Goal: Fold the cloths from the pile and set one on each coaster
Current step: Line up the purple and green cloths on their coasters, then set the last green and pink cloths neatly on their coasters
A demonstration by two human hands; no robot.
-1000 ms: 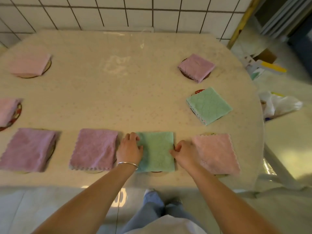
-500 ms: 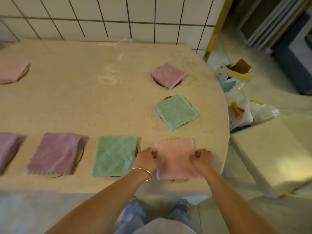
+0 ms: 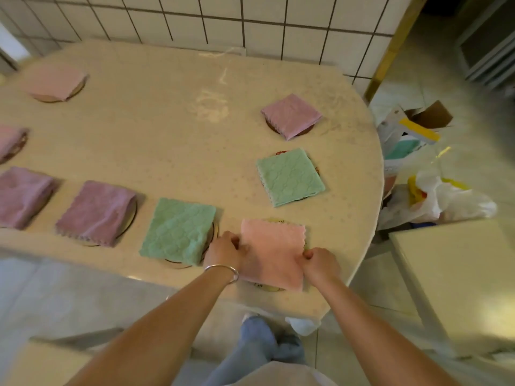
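pink cloth (image 3: 271, 253) is pinched at both side edges, left hand (image 3: 225, 249) and right hand (image 3: 320, 263) | sits square between them on the near-right coaster (image 3: 269, 287), near table edge (image 3: 359, 268) | both hands equally close, so probably only straightening is needed

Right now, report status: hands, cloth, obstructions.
Left hand and right hand both pinch the pink cloth by its sides. Cloth lies on its coaster near the table edge. Nothing in the way.
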